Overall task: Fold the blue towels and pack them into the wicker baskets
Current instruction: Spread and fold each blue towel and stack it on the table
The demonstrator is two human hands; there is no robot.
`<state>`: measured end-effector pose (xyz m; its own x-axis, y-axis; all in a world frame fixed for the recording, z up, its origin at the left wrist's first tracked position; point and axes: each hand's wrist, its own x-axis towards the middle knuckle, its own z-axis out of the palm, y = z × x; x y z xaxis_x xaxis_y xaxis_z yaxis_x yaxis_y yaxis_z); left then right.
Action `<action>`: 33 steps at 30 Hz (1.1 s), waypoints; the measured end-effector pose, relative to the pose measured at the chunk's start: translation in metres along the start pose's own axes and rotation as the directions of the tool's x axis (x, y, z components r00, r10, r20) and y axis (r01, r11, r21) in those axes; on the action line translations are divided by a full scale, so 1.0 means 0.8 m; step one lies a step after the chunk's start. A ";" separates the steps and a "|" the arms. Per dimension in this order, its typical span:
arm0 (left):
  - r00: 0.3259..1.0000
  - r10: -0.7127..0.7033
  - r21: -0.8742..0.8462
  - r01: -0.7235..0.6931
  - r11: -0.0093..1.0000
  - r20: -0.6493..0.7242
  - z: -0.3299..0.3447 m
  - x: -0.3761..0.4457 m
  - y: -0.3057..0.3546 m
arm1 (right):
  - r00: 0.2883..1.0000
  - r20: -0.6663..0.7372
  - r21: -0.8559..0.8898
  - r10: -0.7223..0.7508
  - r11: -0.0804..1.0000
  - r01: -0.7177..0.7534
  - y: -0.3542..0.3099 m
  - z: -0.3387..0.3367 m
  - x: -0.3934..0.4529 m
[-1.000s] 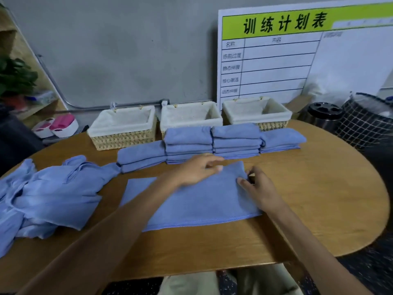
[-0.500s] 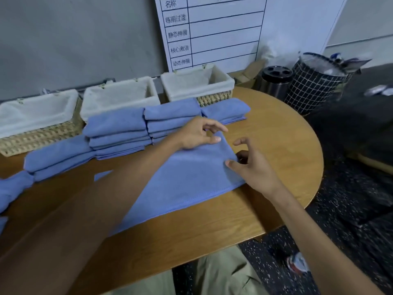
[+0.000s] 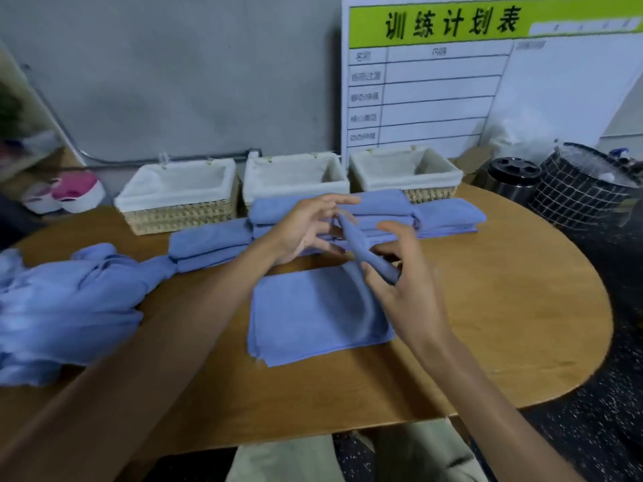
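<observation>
Towel (image 3: 313,314) edge lifted, pinched by left hand (image 3: 306,227) and right hand (image 3: 400,273).

Soft, even indoor light, with faint shadows under the hands on the worktop (image 3: 487,307). Motion blur smears the left edge (the shelf especially). Wide-angle distortion bends the whiteboard (image 3: 487,81).

blue towel (image 3: 313,314) half-folded on the table, one edge raised; three wicker baskets (image 3: 181,200) behind, empty.
</observation>
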<state>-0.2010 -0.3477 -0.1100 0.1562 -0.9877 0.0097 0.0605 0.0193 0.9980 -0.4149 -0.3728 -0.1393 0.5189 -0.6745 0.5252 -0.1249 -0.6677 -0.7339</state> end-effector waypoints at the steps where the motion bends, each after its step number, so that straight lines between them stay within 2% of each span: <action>1: 1.000 -0.013 -0.004 0.013 1.000 -0.013 -0.012 -0.015 0.004 | 0.999 0.034 0.004 -0.042 0.999 0.041 -0.009 0.017 -0.003; 7: 0.990 -0.038 0.089 0.050 0.995 -0.132 -0.077 -0.085 -0.001 | 0.958 0.221 -0.084 -0.182 0.975 0.205 -0.034 0.109 -0.027; 12: 0.971 -0.072 0.131 0.104 0.986 -0.226 -0.108 -0.116 -0.027 | 0.921 0.344 -0.090 -0.182 0.970 0.226 -0.038 0.155 -0.040; 15: 0.949 -0.124 0.257 0.202 0.945 -0.291 -0.116 -0.125 -0.050 | 0.882 0.455 -0.133 -0.127 0.969 0.208 -0.048 0.161 -0.048; 17: 0.940 -0.088 0.410 0.226 0.884 -0.329 -0.113 -0.128 -0.065 | 0.872 0.481 -0.179 -0.088 0.964 0.196 -0.052 0.154 -0.048; 20: 0.897 0.179 0.623 0.127 0.772 -0.404 -0.097 -0.126 -0.071 | 0.952 0.301 -0.069 -0.054 0.995 0.078 -0.040 0.136 -0.027; 22: 0.851 0.345 0.727 0.060 0.684 -0.396 -0.074 -0.121 -0.069 | 0.974 0.209 -0.164 -0.090 0.978 0.126 -0.019 0.127 -0.007; 23: 0.846 0.384 0.758 0.035 0.651 -0.369 -0.059 -0.117 -0.069 | 0.967 0.239 -0.276 -0.091 0.948 0.158 -0.006 0.124 0.000; 25: 0.894 0.339 0.821 0.054 0.568 -0.293 -0.031 -0.110 -0.082 | 0.914 0.406 -0.480 0.009 0.853 0.205 0.020 0.121 0.001; 26: 0.926 0.271 0.873 0.107 0.476 -0.262 -0.019 -0.109 -0.092 | 0.872 0.482 -0.534 0.086 0.818 0.214 0.033 0.117 -0.004; 28: 0.956 0.158 0.940 0.198 0.276 -0.248 -0.010 -0.110 -0.111 | 0.810 0.551 -0.566 0.201 0.803 0.186 0.055 0.110 -0.008; 29: 0.956 0.126 0.945 0.230 0.231 -0.263 -0.013 -0.111 -0.115 | 0.792 0.563 -0.568 0.235 0.806 0.165 0.061 0.106 -0.006; 31: 0.955 0.051 0.936 0.276 0.217 -0.293 -0.018 -0.113 -0.115 | 0.771 0.572 -0.581 0.281 0.802 0.139 0.062 0.100 -0.003; 33: 0.955 -0.012 0.932 0.293 0.213 -0.297 -0.023 -0.115 -0.115 | 0.786 0.540 -0.597 0.300 0.795 0.106 0.061 0.100 -0.004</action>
<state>-0.2031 -0.2555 -0.2037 0.4410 -0.8972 -0.0217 -0.8604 -0.4296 0.2742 -0.3548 -0.3782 -0.2109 0.8272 -0.5604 -0.0404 -0.5490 -0.7908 -0.2706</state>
